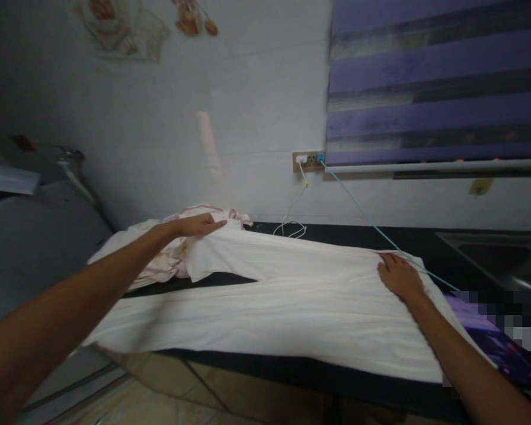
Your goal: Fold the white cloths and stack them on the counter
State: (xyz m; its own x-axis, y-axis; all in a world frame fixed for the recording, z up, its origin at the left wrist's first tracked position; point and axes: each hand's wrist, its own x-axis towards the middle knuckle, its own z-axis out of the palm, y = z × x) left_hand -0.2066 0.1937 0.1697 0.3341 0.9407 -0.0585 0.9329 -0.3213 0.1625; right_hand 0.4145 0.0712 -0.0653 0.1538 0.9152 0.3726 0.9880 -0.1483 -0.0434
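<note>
Black counter (336,236) bears white trousers (292,307); left hand (199,225), right hand (398,274) flat, open, beside crumpled cloth (168,260).

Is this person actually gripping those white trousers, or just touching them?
Nothing is gripped. The left hand lies flat on the far leg end of the white trousers; the right hand presses flat on the waist end.

Purple blind (438,82), wall socket (308,160), sink (500,254)

- No text, label, brand, number or sign is showing legibly anywhere in this view.
- The wall pictures (115,26) are appearing too blurred to read.
</note>
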